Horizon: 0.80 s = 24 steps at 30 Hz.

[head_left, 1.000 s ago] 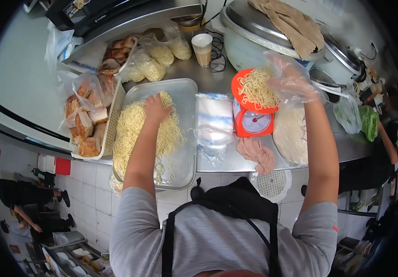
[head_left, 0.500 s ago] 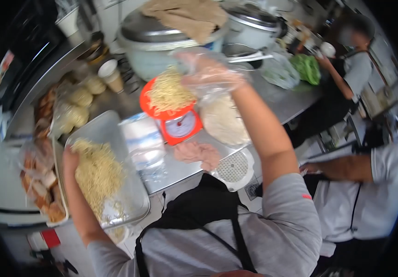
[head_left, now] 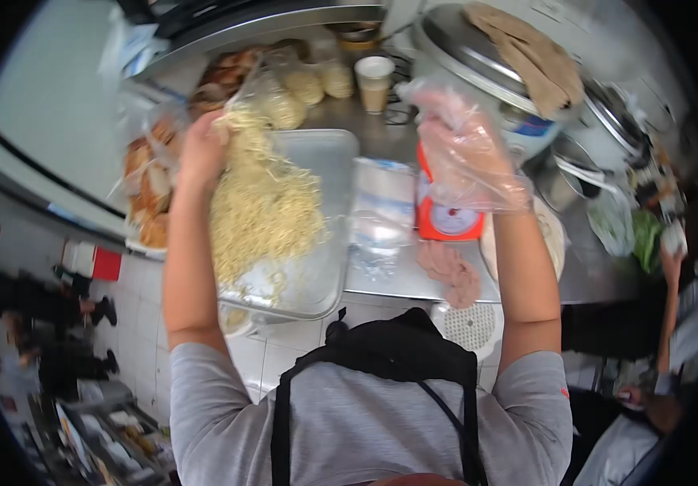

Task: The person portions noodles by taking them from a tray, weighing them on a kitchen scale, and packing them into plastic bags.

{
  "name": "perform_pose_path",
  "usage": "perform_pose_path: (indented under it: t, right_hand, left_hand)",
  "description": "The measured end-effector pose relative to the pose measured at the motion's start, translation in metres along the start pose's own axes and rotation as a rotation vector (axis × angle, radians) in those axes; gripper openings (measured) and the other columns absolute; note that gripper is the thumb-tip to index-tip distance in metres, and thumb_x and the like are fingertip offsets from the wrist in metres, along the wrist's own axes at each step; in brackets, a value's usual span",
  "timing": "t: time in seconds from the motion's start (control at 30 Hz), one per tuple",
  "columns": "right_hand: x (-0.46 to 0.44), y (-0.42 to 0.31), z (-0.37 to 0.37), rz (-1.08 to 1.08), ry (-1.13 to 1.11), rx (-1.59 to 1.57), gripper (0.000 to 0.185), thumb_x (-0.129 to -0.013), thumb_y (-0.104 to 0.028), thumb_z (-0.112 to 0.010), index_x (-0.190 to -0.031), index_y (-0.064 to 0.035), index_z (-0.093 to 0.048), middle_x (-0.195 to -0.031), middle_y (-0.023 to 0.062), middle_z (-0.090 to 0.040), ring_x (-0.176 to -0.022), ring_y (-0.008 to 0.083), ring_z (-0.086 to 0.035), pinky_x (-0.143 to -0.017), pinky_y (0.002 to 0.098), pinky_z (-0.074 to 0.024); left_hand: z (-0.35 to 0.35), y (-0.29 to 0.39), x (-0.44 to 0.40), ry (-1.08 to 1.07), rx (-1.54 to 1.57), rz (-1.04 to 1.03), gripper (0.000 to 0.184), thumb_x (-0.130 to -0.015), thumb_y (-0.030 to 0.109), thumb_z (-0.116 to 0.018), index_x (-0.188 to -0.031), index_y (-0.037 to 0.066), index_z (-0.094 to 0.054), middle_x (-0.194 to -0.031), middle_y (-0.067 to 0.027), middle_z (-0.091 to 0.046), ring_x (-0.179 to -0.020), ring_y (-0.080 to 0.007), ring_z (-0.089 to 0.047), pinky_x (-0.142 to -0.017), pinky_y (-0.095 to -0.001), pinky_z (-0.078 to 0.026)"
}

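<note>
Kitchen, white tiled floor (head_left: 151, 328), steel table (head_left: 397, 283) in front of the person. Slight blur. Wide metal tray (head_left: 329, 186) on the table, left of centre; pale noodles (head_left: 272, 223) heaped over its left and middle, right side mostly bare metal, a few scraps near the lower edge.

Left hand (head_left: 205, 150) at the tray's upper left corner, fingers closed on the top end of the noodles, strands running down from it into the heap. Right hand (head_left: 469, 146) wrapped in clear plastic (head_left: 423, 93), held over the orange scale (head_left: 450, 223), covering most of its pan; fingers bent, but cannot tell whether they grip anything under the film. Dial partly visible below the hand.

Between tray and scale: stack of plastic bags (head_left: 383, 194). Pink cloth (head_left: 450, 275) just below the scale, near table edge. Pale round bundle (head_left: 550, 239) partly behind the right forearm. Behind: paper cup (head_left: 374, 91), bagged pale balls (head_left: 284, 109), big lidded pot (head_left: 458, 44) with brown cloth (head_left: 531, 61) draped on the lid. Browned chunks (head_left: 146, 186) in a container left of the tray. Far right: green bag (head_left: 647, 236), next to it a co-worker's hand (head_left: 673, 247) with something white.
</note>
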State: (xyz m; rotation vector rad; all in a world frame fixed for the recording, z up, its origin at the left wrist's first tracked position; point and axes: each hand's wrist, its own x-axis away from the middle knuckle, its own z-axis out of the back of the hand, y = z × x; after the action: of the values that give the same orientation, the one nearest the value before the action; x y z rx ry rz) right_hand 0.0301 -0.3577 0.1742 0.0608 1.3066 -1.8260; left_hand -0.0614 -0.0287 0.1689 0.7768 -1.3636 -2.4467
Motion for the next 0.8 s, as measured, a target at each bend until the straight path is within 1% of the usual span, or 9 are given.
perform_pose_path:
  t: [0.1,0.27,0.37,0.4,0.5,0.53,0.63,0.73,0.8]
  right_hand:
    - [-0.019,0.008,-0.074,0.184,-0.114,-0.187,0.037,-0.072,-0.005,-0.054,-0.108,-0.0046,-0.048,-0.095,0.0101,-0.054,-0.086,0.0166,-0.052,-0.079,0.0271,-0.0399]
    - [-0.04,0.002,-0.163,-0.036,-0.234,-0.183,0.038,-0.064,-0.017,-0.06,-0.098,-0.0021,-0.051,-0.078,0.0111,-0.057,-0.069,0.0202,-0.054,-0.064,0.0307,-0.0431]
    - [-0.049,0.015,-0.196,-0.201,-0.354,-0.077,0.034,-0.06,-0.023,-0.061,-0.085,-0.0012,-0.055,-0.066,0.0115,-0.055,-0.062,0.0208,-0.052,-0.059,0.0328,-0.0416]
    - [-0.049,0.026,-0.202,-0.131,-0.396,-0.121,0.022,-0.066,-0.02,-0.057,-0.078,-0.0016,-0.055,-0.065,0.0072,-0.055,-0.06,0.0172,-0.049,-0.058,0.0317,-0.0407]
    - [-0.055,0.04,-0.219,-0.042,-0.348,-0.199,0.018,-0.067,-0.018,-0.055,-0.073,-0.0015,-0.053,-0.06,0.0075,-0.051,-0.056,0.0165,-0.045,-0.055,0.0319,-0.0393]
    - [-0.055,0.041,-0.223,-0.048,-0.291,-0.093,0.019,-0.065,-0.019,-0.056,-0.071,-0.0014,-0.052,-0.059,0.0085,-0.051,-0.055,0.0177,-0.046,-0.055,0.0318,-0.0396]
    - [-0.062,0.028,-0.227,-0.066,-0.168,0.119,0.021,-0.063,-0.021,-0.058,-0.066,-0.0012,-0.051,-0.058,0.0103,-0.05,-0.052,0.0194,-0.046,-0.054,0.0318,-0.0399]
    - [-0.074,0.011,-0.224,-0.095,-0.159,0.128,0.023,-0.063,-0.023,-0.059,-0.068,-0.0012,-0.054,-0.056,0.0098,-0.049,-0.052,0.017,-0.045,-0.052,0.0329,-0.0385]
    - [-0.08,-0.003,-0.221,-0.117,-0.154,0.138,0.023,-0.064,-0.024,-0.059,-0.068,-0.0011,-0.055,-0.055,0.0095,-0.048,-0.051,0.0155,-0.045,-0.05,0.0335,-0.0376]
  left_hand:
    - [-0.011,-0.007,0.009,-0.16,0.407,0.135,0.017,-0.077,0.009,-0.054,-0.093,0.004,-0.051,-0.076,-0.0008,-0.054,-0.067,-0.0078,-0.048,-0.059,-0.0217,-0.04]
    - [-0.029,-0.005,0.03,-0.201,0.55,0.157,0.015,-0.076,0.006,-0.056,-0.086,0.007,-0.045,-0.076,-0.0007,-0.053,-0.064,-0.0068,-0.048,-0.056,-0.0197,-0.039]
    - [-0.029,-0.032,0.031,-0.112,0.479,0.082,0.014,-0.077,0.008,-0.056,-0.086,0.006,-0.045,-0.076,-0.0006,-0.053,-0.064,-0.0064,-0.048,-0.057,-0.0195,-0.039]
    - [-0.025,-0.036,0.032,-0.092,0.464,0.054,0.015,-0.077,0.011,-0.057,-0.085,0.006,-0.046,-0.075,0.0005,-0.052,-0.064,-0.0061,-0.047,-0.058,-0.0199,-0.039]
    - [-0.005,-0.052,0.036,-0.133,0.419,0.117,0.016,-0.077,0.015,-0.058,-0.085,0.007,-0.047,-0.073,0.0016,-0.051,-0.06,-0.005,-0.045,-0.052,-0.0191,-0.037]
    - [0.004,-0.054,0.041,-0.183,0.448,0.239,0.019,-0.076,0.019,-0.06,-0.085,0.007,-0.047,-0.071,0.0033,-0.05,-0.055,-0.0036,-0.042,-0.045,-0.0182,-0.033]
    - [0.026,-0.057,0.048,-0.267,0.385,0.426,0.023,-0.075,0.02,-0.061,-0.091,0.008,-0.049,-0.069,0.0049,-0.049,-0.052,-0.0026,-0.041,-0.041,-0.0176,-0.029]
    - [0.038,-0.075,0.053,-0.357,0.374,0.403,0.027,-0.073,0.015,-0.063,-0.095,0.005,-0.049,-0.076,0.0024,-0.053,-0.064,-0.0066,-0.047,-0.056,-0.0224,-0.039]
    - [0.038,-0.075,0.057,-0.351,0.382,0.317,0.032,-0.073,0.016,-0.062,-0.1,0.005,-0.049,-0.076,0.0021,-0.053,-0.059,-0.0057,-0.046,-0.051,-0.0203,-0.038]
